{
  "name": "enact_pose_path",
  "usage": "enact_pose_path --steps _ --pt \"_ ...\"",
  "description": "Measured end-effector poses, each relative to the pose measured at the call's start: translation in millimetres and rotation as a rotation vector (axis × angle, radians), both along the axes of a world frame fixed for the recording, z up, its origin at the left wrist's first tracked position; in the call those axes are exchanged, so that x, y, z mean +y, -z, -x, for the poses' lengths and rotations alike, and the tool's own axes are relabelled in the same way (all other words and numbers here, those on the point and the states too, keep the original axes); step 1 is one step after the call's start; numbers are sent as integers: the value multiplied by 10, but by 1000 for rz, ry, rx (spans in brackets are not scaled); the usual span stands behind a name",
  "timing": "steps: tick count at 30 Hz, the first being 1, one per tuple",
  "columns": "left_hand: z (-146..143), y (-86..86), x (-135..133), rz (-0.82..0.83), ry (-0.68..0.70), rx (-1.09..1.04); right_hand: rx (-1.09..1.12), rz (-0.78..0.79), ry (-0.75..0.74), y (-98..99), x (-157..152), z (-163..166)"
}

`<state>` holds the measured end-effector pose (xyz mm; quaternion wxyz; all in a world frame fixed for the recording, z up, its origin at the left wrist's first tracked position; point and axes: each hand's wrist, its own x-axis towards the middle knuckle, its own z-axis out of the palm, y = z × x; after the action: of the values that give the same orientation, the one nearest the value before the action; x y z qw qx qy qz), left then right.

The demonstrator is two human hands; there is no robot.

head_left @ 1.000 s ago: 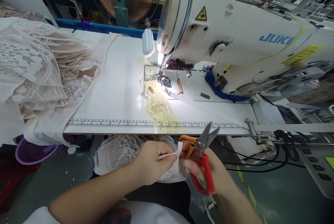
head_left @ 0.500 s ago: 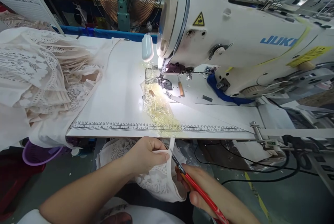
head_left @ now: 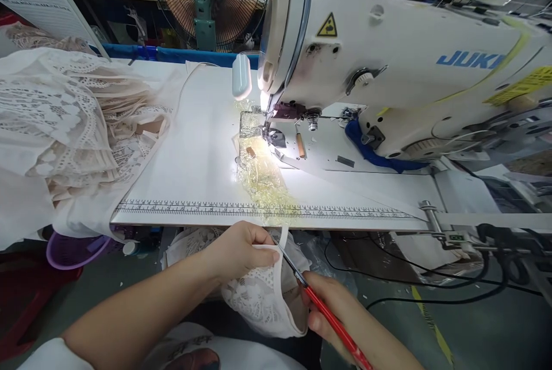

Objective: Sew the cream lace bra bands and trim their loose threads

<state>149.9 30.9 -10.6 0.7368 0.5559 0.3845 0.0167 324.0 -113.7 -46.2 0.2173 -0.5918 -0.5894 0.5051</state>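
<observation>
Just below the table's front edge, my left hand (head_left: 245,252) pinches the edge of a white lace garment piece (head_left: 259,298), thumb on top. A narrow white band runs along that edge, and its short end sticks up above my thumb. My right hand (head_left: 325,307) is closed round a slim tool with red handles (head_left: 334,321) and dark metal blades, which looks like scissors. The blade tips lie against the band beside my left thumb. Part of the garment hangs down between my hands, over my lap.
A white JUKI sewing machine (head_left: 388,71) stands on the table (head_left: 198,146), a ruler strip (head_left: 207,208) along its front edge. Lace pieces (head_left: 73,123) are heaped at left. A fan (head_left: 209,2) stands behind; a purple basket (head_left: 71,252) sits below left. Black cables (head_left: 435,284) hang at right.
The view has shifted slightly. My hands keep nearly the same places, the blade tips still at the band. The hanging garment has swung a little.
</observation>
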Motion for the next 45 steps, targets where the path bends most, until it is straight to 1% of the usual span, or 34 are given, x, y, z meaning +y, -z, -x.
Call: enact_pose_path --steps 7,10,13,16,18,21,23,24,25,27,30,33,37,42,45 --pt "-7 -9 21 -9 9 12 -42 -101 84 175 -25 62" --pt "12 -10 20 -44 17 19 -82 -123 144 230 -40 96" --pt "41 -26 8 -109 26 -4 -62 -154 195 255 -36 99" --pt "80 -28 -23 -199 8 -66 -22 -202 242 219 9 69" --pt "106 -10 -52 -246 -9 -134 45 -223 304 159 55 64" --pt "134 32 -87 -326 -10 -251 232 -316 415 56 139 125" --pt "143 59 -95 -404 -14 -308 360 -388 450 -1 201 206" --pt "146 69 -93 -437 -21 -328 415 -395 449 -26 231 252" --pt "149 76 -90 -459 -32 -340 458 -376 442 -48 259 296" --pt "154 84 -82 -471 -59 -352 512 -282 432 -81 307 372" --pt "158 83 -77 -433 -90 -342 557 -170 453 -92 346 443" --pt "152 78 -89 -370 -104 -316 558 -202 489 -52 348 466" --pt "123 68 -108 -296 -128 -306 481 -259 528 11 320 462" --pt "89 37 -133 -334 -178 -288 421 -268 517 4 299 456" --pt "98 37 -143 -360 -193 -303 404 -265 478 -15 317 434"
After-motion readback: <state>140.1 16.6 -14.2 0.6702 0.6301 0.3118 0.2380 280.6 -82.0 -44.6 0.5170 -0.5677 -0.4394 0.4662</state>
